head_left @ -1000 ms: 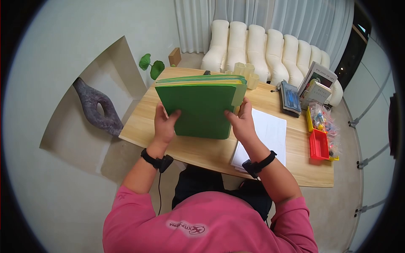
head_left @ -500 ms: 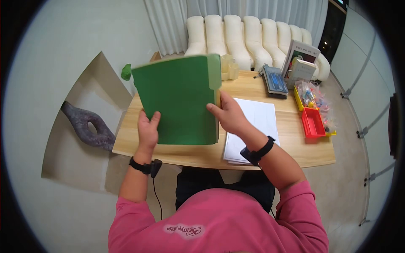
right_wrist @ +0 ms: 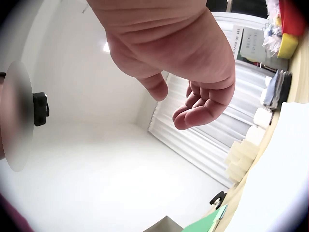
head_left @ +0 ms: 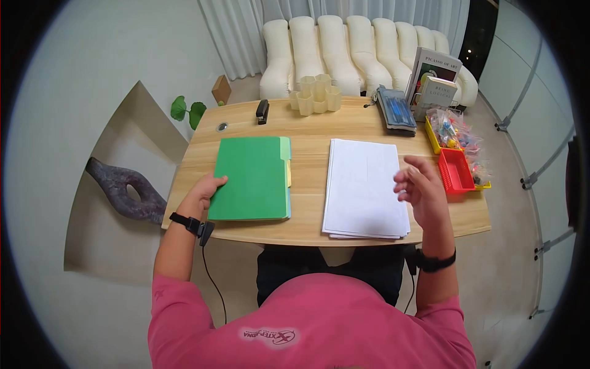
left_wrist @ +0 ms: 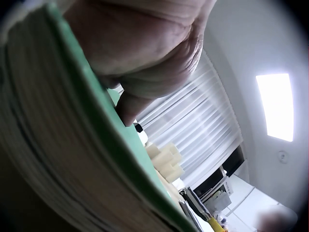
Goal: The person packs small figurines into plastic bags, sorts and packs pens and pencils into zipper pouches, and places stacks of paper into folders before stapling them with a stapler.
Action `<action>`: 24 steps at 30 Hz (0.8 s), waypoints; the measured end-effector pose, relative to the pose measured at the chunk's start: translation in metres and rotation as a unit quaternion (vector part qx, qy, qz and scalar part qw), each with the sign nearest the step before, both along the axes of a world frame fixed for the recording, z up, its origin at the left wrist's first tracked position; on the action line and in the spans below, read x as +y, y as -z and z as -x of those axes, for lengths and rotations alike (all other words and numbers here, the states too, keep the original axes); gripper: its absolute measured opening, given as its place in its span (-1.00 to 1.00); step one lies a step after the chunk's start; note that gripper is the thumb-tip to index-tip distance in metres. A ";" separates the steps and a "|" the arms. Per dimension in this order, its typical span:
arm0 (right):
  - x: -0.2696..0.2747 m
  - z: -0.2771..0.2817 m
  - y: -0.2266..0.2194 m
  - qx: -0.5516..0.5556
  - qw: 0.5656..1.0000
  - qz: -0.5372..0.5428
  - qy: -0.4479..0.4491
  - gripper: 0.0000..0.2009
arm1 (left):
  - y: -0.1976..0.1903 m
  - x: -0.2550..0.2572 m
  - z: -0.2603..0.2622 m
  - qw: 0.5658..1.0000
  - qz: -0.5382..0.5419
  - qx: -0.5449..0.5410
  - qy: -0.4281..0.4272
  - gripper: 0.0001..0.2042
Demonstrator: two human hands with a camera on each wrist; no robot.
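Observation:
A thick stack of folders with a green cover lies on the left half of the wooden table. My left hand holds its left edge, the thumb lying on the green cover and the other fingers mostly hidden. In the left wrist view the many layers of the folder stack show edge-on below the hand. My right hand hovers by the right edge of a pile of white paper, fingers loosely curled around nothing. The right wrist view shows this hand with thumb and fingers apart.
Along the far edge of the table stand a black stapler and cream hexagonal holders. To the right are a grey pencil case, upright books, a red basket and a yellow tray with bagged small items.
The folder stack, held upright in both hands before, has been lowered flat onto the table. My right hand has let go and moved right, over beside the paper; the left stays at the stack.

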State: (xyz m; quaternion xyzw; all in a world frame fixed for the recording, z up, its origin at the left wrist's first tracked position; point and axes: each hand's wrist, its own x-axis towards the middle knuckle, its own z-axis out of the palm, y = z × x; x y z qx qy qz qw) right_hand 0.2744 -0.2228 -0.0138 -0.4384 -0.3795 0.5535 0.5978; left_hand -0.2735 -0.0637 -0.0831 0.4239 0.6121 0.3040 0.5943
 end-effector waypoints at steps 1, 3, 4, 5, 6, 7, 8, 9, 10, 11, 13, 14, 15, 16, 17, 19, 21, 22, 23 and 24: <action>-0.009 -0.006 0.008 0.008 1.000 0.010 0.014 -0.60 | 0.002 -0.001 -0.002 1.000 0.003 0.000 -0.002 -0.60; -0.022 -0.012 0.021 0.005 0.999 0.031 0.039 -0.60 | 0.000 0.005 -0.007 0.999 0.023 0.045 -0.002 -0.58; -0.025 -0.015 0.027 0.006 0.999 0.032 0.041 -0.60 | 0.002 0.011 -0.007 0.999 0.024 0.045 -0.001 -0.58; -0.027 -0.019 0.035 -0.023 0.997 0.052 0.059 -0.59 | 0.007 0.018 -0.005 0.997 0.025 0.067 -0.002 -0.59; -0.028 -0.022 0.040 -0.052 0.993 0.072 0.077 -0.58 | 0.012 0.027 -0.003 0.996 0.026 0.088 -0.003 -0.60; -0.029 -0.024 0.044 -0.076 0.990 0.080 0.091 -0.55 | 0.016 0.035 -0.001 0.996 0.026 0.088 -0.003 -0.60; -0.028 -0.027 0.047 -0.076 0.990 0.080 0.091 -0.55 | 0.021 0.043 0.001 0.995 0.008 0.099 -0.007 -0.61; -0.027 -0.029 0.050 -0.093 0.987 0.077 0.109 -0.54 | 0.024 0.051 0.003 0.994 -0.010 0.111 -0.013 -0.62; -0.026 -0.030 0.052 -0.110 0.983 0.074 0.128 -0.53 | 0.023 0.058 0.004 0.994 -0.010 0.111 -0.013 -0.62; -0.026 -0.030 0.053 -0.110 0.983 0.074 0.128 -0.53 | 0.023 0.066 0.005 0.987 -0.008 0.160 -0.028 -0.62; -0.027 -0.031 0.052 -0.095 0.986 0.065 0.123 -0.51 | 0.027 0.079 0.009 0.977 -0.006 0.207 -0.040 -0.62; -0.028 -0.030 0.052 -0.095 0.986 0.065 0.124 -0.51 | 0.029 0.084 0.012 0.968 -0.028 0.245 -0.034 -0.59; -0.029 -0.027 0.050 -0.101 0.985 0.068 0.122 -0.51 | 0.027 0.086 0.011 0.957 -0.050 0.283 -0.028 -0.57; -0.029 -0.026 0.050 -0.107 0.985 0.070 0.119 -0.51 | 0.026 0.089 0.010 0.957 -0.051 0.283 -0.027 -0.57; -0.030 -0.026 0.051 -0.107 0.985 0.070 0.120 -0.51 | 0.024 0.091 0.010 0.937 -0.052 0.345 -0.012 -0.57; -0.031 -0.027 0.056 -0.112 0.984 0.081 0.116 -0.50 | 0.011 0.084 0.003 0.912 -0.054 0.406 0.003 -0.57; -0.029 -0.029 0.060 -0.166 0.975 0.083 0.123 -0.50 | -0.003 0.070 -0.018 0.822 -0.063 0.566 0.016 -0.53; -0.029 -0.032 0.063 -0.220 0.963 0.087 0.130 -0.49 | 0.000 0.064 -0.026 0.822 -0.066 0.565 0.023 -0.53; -0.026 -0.037 0.076 -0.278 0.950 0.066 0.123 -0.48 | 0.004 0.057 -0.037 0.791 -0.193 0.580 -0.019 -0.50; -0.023 -0.044 0.086 -0.336 0.933 0.047 0.118 -0.47 | 0.007 0.053 -0.053 0.746 -0.319 0.581 -0.060 -0.46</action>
